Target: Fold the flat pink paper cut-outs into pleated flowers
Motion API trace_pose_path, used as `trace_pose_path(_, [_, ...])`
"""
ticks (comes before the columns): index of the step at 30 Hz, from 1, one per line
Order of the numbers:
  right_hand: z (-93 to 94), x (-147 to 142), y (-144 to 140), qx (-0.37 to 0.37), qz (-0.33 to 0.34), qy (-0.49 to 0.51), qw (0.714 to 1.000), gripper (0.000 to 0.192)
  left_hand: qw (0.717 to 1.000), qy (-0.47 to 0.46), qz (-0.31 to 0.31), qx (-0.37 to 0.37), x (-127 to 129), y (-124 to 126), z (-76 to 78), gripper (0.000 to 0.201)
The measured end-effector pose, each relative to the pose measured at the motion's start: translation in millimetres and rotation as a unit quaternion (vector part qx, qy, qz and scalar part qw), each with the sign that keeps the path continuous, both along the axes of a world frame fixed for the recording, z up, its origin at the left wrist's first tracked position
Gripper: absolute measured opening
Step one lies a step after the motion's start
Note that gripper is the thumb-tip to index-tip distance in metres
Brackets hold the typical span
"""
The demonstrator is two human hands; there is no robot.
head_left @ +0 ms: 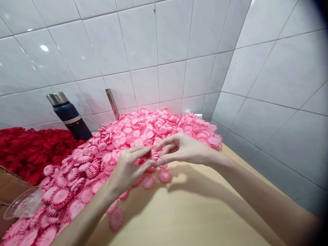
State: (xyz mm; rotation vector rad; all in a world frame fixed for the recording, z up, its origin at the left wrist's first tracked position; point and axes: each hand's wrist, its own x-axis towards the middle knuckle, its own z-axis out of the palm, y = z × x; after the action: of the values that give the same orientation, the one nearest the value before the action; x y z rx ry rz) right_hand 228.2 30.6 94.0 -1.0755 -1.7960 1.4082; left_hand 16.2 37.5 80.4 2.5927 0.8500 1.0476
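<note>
Between my two hands, above the front edge of a large heap, is a pink scalloped flower piece (154, 153). My left hand (132, 165) pinches it from the left, thumb below and fingers above. From the right, my right hand (179, 148) has its thumb and forefinger at the piece's other edge, the remaining fingers curled in. The pink heap (143, 130) of similar round, ruffled pieces spreads behind and to the left of both hands. Loose pink pieces (164, 175) lie on the table just under them.
A dark blue bottle (73, 118) with a steel cap stands at the back left. Beside it is a red heap (28, 150). A metal strip (112, 103) leans on the tiled wall (143, 41). A clear plastic dish (24, 203) and a cardboard box (12, 194) sit at left on the table (194, 212).
</note>
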Motion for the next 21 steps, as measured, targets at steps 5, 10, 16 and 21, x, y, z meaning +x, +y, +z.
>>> trace_pose_path(5, [3.0,4.5,0.8,0.009,0.02,-0.006,1.0,0.035,0.999,-0.039,0.007,-0.02,-1.7,-2.6,3.2,0.013])
trace_pose_path(10, [2.8,3.1,0.0,0.027,0.061,0.009,0.998,0.028,0.995,-0.061,-0.014,-0.079,1.0,-3.5,5.1,0.017])
trace_pose_path(16, [9.7,3.2,-2.2,0.05,0.071,0.017,0.996,0.021,0.978,-0.132,-0.02,-0.163,1.0,-3.2,2.1,0.027])
trace_pose_path(21, [11.1,0.8,-3.7,0.041,0.044,0.053,0.997,0.015,0.95,-0.207,-0.028,-0.231,0.3,-2.1,-0.6,0.034])
